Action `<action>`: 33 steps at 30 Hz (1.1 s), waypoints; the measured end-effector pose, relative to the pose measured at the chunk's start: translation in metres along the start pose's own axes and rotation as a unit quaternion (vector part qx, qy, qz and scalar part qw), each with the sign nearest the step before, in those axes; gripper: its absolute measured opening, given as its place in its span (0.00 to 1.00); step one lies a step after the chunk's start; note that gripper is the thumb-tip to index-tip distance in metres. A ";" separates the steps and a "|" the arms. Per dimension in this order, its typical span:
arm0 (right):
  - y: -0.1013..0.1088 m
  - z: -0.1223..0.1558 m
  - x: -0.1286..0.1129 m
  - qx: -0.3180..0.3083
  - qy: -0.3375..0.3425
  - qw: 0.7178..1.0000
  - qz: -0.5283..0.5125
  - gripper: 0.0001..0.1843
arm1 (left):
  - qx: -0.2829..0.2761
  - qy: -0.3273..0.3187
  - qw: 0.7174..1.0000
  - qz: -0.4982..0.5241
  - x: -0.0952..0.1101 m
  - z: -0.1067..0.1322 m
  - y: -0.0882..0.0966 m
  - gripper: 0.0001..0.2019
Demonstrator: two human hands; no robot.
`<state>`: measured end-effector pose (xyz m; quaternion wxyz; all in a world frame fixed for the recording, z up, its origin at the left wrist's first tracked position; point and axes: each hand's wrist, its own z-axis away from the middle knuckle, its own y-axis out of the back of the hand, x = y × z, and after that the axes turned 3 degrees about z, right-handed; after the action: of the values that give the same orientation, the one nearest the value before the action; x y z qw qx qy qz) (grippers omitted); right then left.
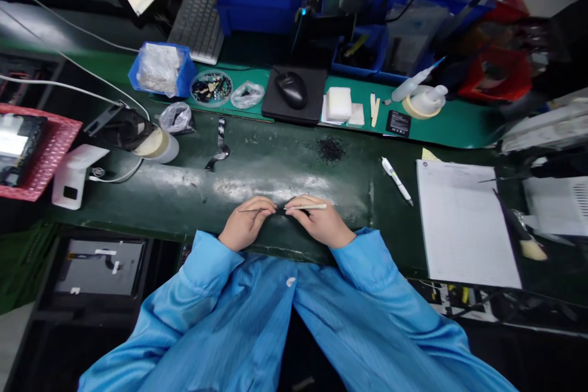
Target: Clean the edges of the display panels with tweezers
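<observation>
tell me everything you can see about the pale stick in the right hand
The stick is thin, straight and pale, maybe wood or plastic. It lies nearly level, pinched by the right hand, tail poking out rightward, tip pointing left toward the thin metal tool in the left hand, low over the dark green mat. What its tip touches is too small to tell.

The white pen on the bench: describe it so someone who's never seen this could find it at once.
Find the long dark green mat, then the big lined sheet of paper at its right end. The pen lies slanted just left of that sheet, alone on bare mat, slim and white.
</observation>
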<state>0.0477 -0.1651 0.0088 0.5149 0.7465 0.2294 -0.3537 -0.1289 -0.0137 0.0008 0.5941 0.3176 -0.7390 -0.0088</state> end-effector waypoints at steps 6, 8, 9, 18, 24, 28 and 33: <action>0.000 0.000 0.001 0.010 0.001 1.000 0.002 0.08 | -0.002 0.004 1.000 0.001 0.000 -0.001 0.000 0.11; 0.000 -0.001 0.001 0.007 0.001 1.000 0.005 0.08 | -0.002 0.003 1.000 0.000 -0.001 -0.001 0.000 0.11; 0.000 -0.001 0.000 0.005 0.002 1.000 0.007 0.08 | -0.002 0.004 1.000 -0.001 -0.001 -0.001 0.000 0.11; 0.000 -0.001 -0.003 -0.018 -0.004 0.999 0.035 0.09 | -0.005 0.012 1.000 -0.006 -0.003 -0.002 -0.001 0.12; 0.002 0.000 0.000 0.002 -0.017 1.000 0.024 0.09 | -0.009 0.021 1.000 -0.005 -0.001 -0.003 0.000 0.13; 0.002 0.001 -0.001 0.006 -0.018 1.000 0.008 0.08 | -0.019 0.043 0.999 0.000 0.000 -0.003 0.000 0.15; -0.001 0.001 -0.001 0.009 -0.022 1.000 0.000 0.08 | -0.023 0.055 0.998 0.001 -0.002 -0.003 0.000 0.15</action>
<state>0.0462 -0.1654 0.0094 0.5128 0.7433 0.2143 -0.3723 -0.1263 -0.0121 -0.0001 0.6410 0.3028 -0.7052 -0.0074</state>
